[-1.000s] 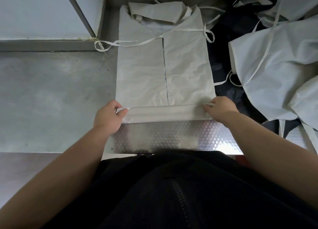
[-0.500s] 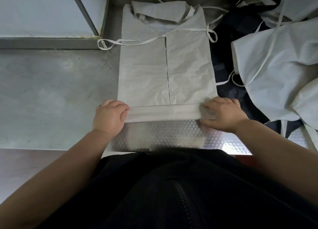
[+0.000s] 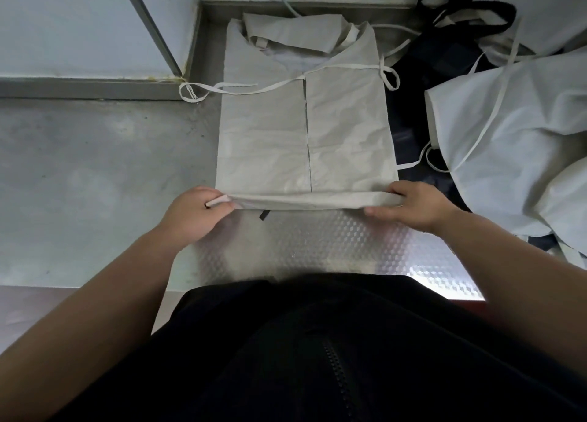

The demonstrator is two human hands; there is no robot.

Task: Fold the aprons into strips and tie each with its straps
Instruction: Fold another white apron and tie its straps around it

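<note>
A beige apron (image 3: 346,129) lies flat on the steel table, its two side flaps meeting along a centre seam. Its thin white straps (image 3: 228,88) trail across the top and loop off to the left. The near hem is folded into a narrow band (image 3: 311,200). My left hand (image 3: 193,212) pinches the band's left end. At the right end, my right hand (image 3: 413,204) grips it, thumb underneath. The band is lifted slightly off the table.
A heap of pale aprons (image 3: 514,129) with loose straps lies at the right, over a dark bag (image 3: 444,40). The embossed steel table (image 3: 317,247) reaches toward me. A grey floor (image 3: 95,174) lies to the left, walls behind.
The folded band has been rolled over once more away from me. Both hands went from pressing flat on its ends to gripping and lifting them.
</note>
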